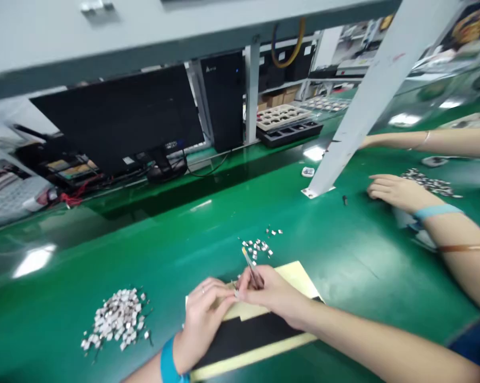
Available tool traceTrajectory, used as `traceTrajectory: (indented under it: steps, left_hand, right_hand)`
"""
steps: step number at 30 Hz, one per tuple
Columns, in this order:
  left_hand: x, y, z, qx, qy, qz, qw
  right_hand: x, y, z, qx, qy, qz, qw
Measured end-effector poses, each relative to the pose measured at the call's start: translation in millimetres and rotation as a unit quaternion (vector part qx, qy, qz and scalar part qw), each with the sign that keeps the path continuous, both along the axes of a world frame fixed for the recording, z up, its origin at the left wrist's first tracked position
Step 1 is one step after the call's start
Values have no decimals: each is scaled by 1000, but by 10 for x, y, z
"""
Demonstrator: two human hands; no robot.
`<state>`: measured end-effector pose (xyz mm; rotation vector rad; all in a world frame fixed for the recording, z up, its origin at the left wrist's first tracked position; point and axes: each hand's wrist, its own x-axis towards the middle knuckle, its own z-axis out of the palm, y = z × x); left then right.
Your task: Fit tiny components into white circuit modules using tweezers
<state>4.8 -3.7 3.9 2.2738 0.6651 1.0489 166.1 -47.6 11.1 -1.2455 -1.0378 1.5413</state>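
My right hand (259, 287) is closed around a thin pen-like tool (250, 261), its yellowish end pointing up and away. The fingertips of my left hand (205, 308), which has a blue wristband, pinch a tiny whitish part (236, 292) touching my right fingertips. Both hands rest over a black and pale yellow pad (255, 338). Beyond them lie small loose silvery parts (259, 246). To the left is a larger heap of similar parts (118, 317).
A white slanted post (355, 101) stands on the green table (163, 239). Another person's hands (403, 191) work at the right beside a small heap (431, 182). Behind are a black monitor (124, 117) and stacked trays (289, 130). A shelf edge (144, 50) crosses above.
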Motion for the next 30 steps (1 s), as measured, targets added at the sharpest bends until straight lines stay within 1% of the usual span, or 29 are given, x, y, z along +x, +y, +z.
traceTrajectory:
  steps: [4, 7, 9, 11, 13, 16, 18, 20, 22, 24, 25, 27, 28, 30]
  left_hand:
    - [82, -8, 70, -9, 13, -7, 1000]
    - [155, 25, 75, -38, 57, -11, 998]
    - [199, 68, 48, -37, 98, -12, 994]
    - [224, 113, 0, -14, 137, -15, 990]
    - [224, 144, -54, 20, 170, -41, 984]
    - [190, 162, -114, 60, 200, -103, 973]
    - [167, 168, -135, 63, 207, -119, 969]
    - [159, 175, -148, 55, 205, -114, 971]
    - [167, 182, -152, 38, 198, -104, 974]
    - [184, 181, -135, -5, 177, -76, 981]
    - [193, 177, -117, -47, 160, -60, 984]
    - [210, 161, -66, -174, 102, -31, 979]
    - [219, 150, -37, -246, 65, -25, 967]
    - [236, 128, 9, -370, -8, -26, 929]
  right_hand:
    - [109, -1, 95, 16, -24, 9, 1000]
    - [211, 49, 139, 25, -125, 9, 992]
    - [303, 102, 153, 57, -216, -7, 975]
    - [400, 155, 152, 88, -295, -17, 951]
    - [478, 192, 135, 112, -368, -14, 923]
    - [524, 197, 95, 138, -438, -15, 888]
    - [501, 159, 80, 151, -462, -23, 874]
    - [435, 84, 81, 176, -491, 1, 853]
    - [330, -20, 84, 208, -497, 70, 840]
    - [203, -140, 70, 240, -483, 152, 828]
    - [140, -197, 55, 257, -485, 184, 816]
    - [33, -291, 13, 290, -514, 223, 776]
    - [-7, -321, -10, 303, -534, 233, 754]
    - [-57, -346, -53, 319, -566, 240, 721]
